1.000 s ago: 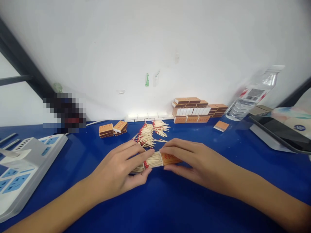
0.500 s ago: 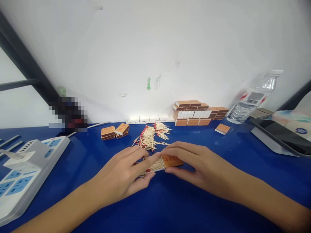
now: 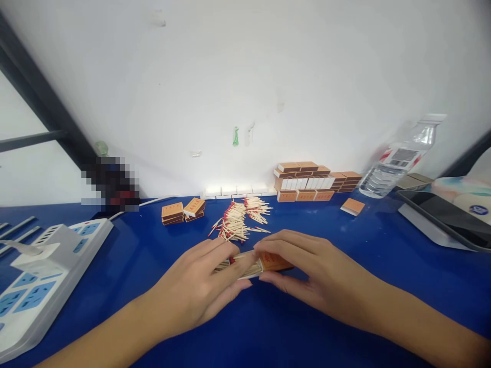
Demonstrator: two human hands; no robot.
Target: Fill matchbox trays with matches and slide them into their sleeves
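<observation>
A half-open matchbox is held between my hands just in front of a pile of loose matches [image 3: 235,222]. My left hand [image 3: 199,283] grips its white inner tray [image 3: 252,275], which has red-tipped matches lying in it. The left index finger reaches over the matches and hides part of them. My right hand [image 3: 312,266] pinches the orange printed matchbox sleeve [image 3: 275,261], fingertips on the far side and thumb on the near side. The tray's right end is at the sleeve's mouth.
Closed matchboxes are stacked at the wall [image 3: 306,196] and back left [image 3: 172,212]; a single sleeve [image 3: 353,206] lies right. White trays [image 3: 241,190] line the wall. A water bottle [image 3: 399,158] and phone [image 3: 445,217] stand right, a power strip [image 3: 76,271] left.
My left index finger and thumb have shifted right along the tray, covering more of the matches. The right hand still holds the sleeve. The whole view has moved slightly.
</observation>
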